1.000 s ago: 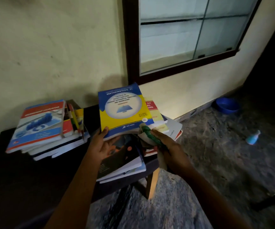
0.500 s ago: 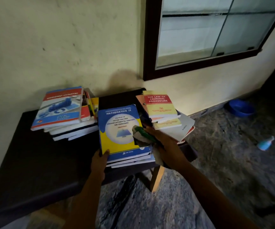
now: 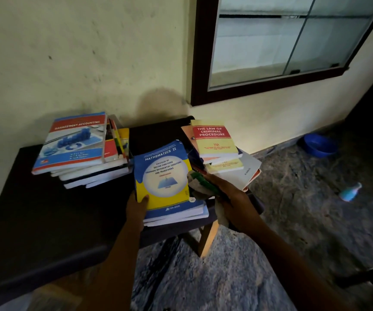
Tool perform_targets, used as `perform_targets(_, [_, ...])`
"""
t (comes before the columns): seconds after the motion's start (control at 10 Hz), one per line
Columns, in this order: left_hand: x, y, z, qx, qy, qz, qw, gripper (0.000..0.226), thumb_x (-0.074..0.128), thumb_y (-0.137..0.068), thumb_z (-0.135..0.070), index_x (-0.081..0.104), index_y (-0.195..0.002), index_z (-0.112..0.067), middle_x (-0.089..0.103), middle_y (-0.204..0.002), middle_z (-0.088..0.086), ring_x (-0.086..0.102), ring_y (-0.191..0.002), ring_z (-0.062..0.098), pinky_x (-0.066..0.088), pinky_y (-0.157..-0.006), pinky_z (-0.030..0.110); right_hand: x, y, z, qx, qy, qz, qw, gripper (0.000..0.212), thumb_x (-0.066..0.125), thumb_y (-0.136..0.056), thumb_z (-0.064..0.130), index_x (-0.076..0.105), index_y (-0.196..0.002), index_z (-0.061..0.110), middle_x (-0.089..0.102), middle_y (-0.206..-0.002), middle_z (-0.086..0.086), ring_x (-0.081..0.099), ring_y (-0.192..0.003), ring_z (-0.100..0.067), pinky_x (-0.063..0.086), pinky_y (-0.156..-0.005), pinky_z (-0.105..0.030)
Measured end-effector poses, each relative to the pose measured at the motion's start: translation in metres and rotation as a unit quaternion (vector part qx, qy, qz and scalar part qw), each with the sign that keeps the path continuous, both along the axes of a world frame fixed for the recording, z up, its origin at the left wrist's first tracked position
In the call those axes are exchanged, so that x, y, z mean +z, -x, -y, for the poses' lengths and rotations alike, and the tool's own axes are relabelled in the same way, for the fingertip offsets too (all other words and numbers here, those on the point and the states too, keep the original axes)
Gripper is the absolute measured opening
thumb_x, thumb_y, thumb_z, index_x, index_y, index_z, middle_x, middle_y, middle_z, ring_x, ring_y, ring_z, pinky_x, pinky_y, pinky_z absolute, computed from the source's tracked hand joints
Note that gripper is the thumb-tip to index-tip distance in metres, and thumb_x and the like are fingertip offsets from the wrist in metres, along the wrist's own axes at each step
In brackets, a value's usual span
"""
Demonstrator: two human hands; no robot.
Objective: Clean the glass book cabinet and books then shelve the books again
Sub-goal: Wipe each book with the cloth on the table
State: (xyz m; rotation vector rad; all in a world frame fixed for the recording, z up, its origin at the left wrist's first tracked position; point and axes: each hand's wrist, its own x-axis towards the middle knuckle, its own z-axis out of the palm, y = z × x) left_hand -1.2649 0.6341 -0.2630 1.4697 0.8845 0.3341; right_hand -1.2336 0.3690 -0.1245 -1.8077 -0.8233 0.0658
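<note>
Mathematics II book [image 3: 165, 178], blue and yellow with a pale circle on its cover, lies face up on a short stack of books at the front edge of the dark table [image 3: 46, 216], near the table's right end. The left hand [image 3: 137, 207] grips it at the 7 o'clock corner, with the thumb pressed on the cover and the fingers curled under the edge. At 3 o'clock of the book the right hand [image 3: 237, 203] is clamped around a crumpled cloth [image 3: 200, 187], whitish with green in it. The cloth touches the book's right edge, and a loose end hangs below the palm.

At 1 o'clock, just beside the book, a second pile [image 3: 246, 173] overhangs the table's right end. It is topped by a yellow and red book titled The Law of Criminal Procedure [image 3: 214, 138]. At 10 o'clock, close to the wall [image 3: 80, 52], a third pile [image 3: 95, 176] carries the Management Accounting book [image 3: 75, 142] on top, tilted, with more books slanted against its right side. Its lower books reach almost to the Mathematics cover.

Further out at 1 o'clock, the glass book cabinet [image 3: 270, 41] is set in the pale wall, with a dark frame around its panes. At 5 o'clock a pale wooden table leg [image 3: 208, 239] stands on the mottled stone floor [image 3: 225, 277]. At 3 o'clock, well apart, a light blue bottle [image 3: 350, 191] lies on the floor. At 2 o'clock a blue bowl [image 3: 320, 144] sits near the foot of the wall.
</note>
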Motion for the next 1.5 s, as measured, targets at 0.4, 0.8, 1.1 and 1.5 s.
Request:
perform_targets(0.4, [0.001, 0.059, 0.040, 0.081, -0.027, 0.008, 0.996, 0.053, 0.060, -0.089, -0.005, 0.041, -0.138, 0.000, 0.050, -0.134, 0.022, 0.048, -0.122, 0.038, 0.041, -0.098, 0.046, -0.013, -0.004, -0.007, -0.012, 0.074, 0.062, 0.995, 0.045, 0.045, -0.084, 0.000, 0.048, -0.129, 0.008, 0.044, -0.130, 0.003, 0.034, -0.123, 0.012, 0.024, -0.103, -0.004])
perform_targets(0.8, [0.006, 0.004, 0.070, 0.096, -0.014, -0.017, 0.995, 0.061, 0.060, -0.090, -0.007, 0.031, -0.142, 0.004, 0.036, -0.144, 0.026, 0.034, -0.133, 0.041, 0.032, -0.106, 0.051, -0.007, -0.002, -0.016, -0.026, 0.098, 0.062, 0.993, 0.047, 0.044, -0.086, 0.006, 0.046, -0.129, 0.025, 0.055, -0.127, -0.010, 0.048, -0.119, -0.021, 0.034, -0.104, -0.029])
perform_targets(1.1, [0.051, 0.016, 0.076, 0.010, -0.094, 0.033, 0.995, 0.051, 0.057, -0.092, -0.010, 0.039, -0.140, -0.005, 0.036, -0.146, 0.014, 0.036, -0.134, 0.030, 0.036, -0.104, 0.041, 0.000, -0.001, -0.005, -0.026, 0.057, 0.025, 0.998, 0.056, 0.044, -0.087, -0.012, 0.041, -0.124, 0.030, 0.048, -0.123, 0.005, 0.039, -0.112, 0.007, 0.030, -0.099, -0.006])
perform_targets(1.5, [0.159, -0.022, 0.042, -0.023, 0.099, 0.079, 0.992, 0.032, 0.042, -0.100, -0.020, 0.052, -0.123, -0.001, 0.053, -0.123, 0.009, 0.058, -0.106, 0.013, 0.046, -0.086, 0.028, -0.020, -0.036, -0.074, -0.041, 0.068, -0.055, 0.995, 0.039, 0.043, -0.092, 0.002, 0.054, -0.129, 0.011, 0.055, -0.131, -0.011, 0.048, -0.123, -0.026, 0.034, -0.107, -0.037])
